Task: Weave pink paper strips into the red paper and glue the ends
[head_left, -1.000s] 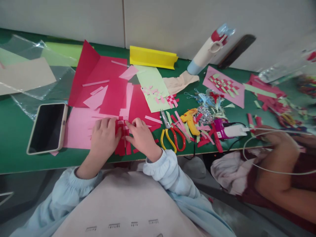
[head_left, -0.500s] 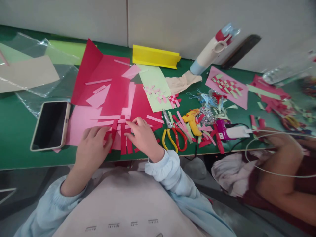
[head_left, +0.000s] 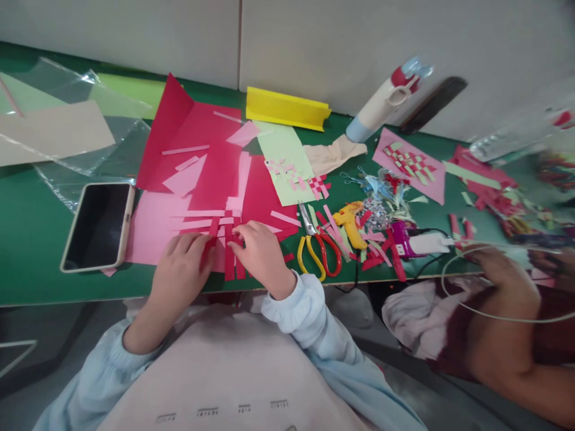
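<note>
Several red paper strips run up and down, crossed by pale pink paper strips, in a small weave on a pink sheet. At its left side my left hand lies palm down, with fingers and thumb closed about a red strip whose upper end shows past the fingertips. My right hand bends its thumb and index finger onto the red strips at the weave's right side. The exact contact under its fingertips is partly hidden. Yellow-and-red-handled scissors lie right of it.
A phone lies at left near plastic sleeves. Behind are red card, a folded yellow card and a white bottle. Right are a yellow glue gun, paper scraps, a cable and another person's arm.
The view has shifted slightly. My left hand has come a little closer to my right hand, its fingers covering more of the red strip. The right hand stays at the weave.
</note>
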`<action>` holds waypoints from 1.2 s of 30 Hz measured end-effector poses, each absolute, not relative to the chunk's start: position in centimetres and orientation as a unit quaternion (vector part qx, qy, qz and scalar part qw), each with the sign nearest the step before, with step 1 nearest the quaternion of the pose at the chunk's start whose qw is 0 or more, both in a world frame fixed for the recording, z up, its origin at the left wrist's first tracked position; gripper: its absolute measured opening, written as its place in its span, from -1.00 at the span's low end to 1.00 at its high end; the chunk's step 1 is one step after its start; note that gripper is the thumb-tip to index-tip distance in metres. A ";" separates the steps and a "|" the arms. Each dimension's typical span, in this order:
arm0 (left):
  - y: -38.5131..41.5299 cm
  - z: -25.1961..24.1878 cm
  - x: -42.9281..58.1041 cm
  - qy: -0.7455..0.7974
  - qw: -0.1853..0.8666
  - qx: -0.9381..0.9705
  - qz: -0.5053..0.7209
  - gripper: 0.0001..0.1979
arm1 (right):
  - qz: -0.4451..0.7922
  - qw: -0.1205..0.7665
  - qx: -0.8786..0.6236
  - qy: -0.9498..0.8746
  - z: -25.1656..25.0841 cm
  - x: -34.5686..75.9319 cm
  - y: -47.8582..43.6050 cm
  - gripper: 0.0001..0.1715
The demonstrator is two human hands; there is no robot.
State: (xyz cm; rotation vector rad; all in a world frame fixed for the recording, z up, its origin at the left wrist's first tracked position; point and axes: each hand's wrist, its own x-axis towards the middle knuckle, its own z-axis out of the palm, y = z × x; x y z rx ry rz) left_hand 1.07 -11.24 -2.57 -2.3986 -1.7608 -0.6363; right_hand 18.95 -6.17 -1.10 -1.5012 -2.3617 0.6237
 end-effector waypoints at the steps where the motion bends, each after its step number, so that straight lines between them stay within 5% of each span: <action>1: -11.2 -2.6 1.1 -0.574 0.049 -0.790 -0.209 -0.76 | 0.219 0.140 -0.523 -0.812 -1.2 19.1 -6.4 -0.72; 36: -11.8 -3.3 0.2 -0.589 0.040 -0.782 -0.200 -0.73 | 0.185 0.105 -0.470 -0.857 -1.2 16.6 -4.7 -0.80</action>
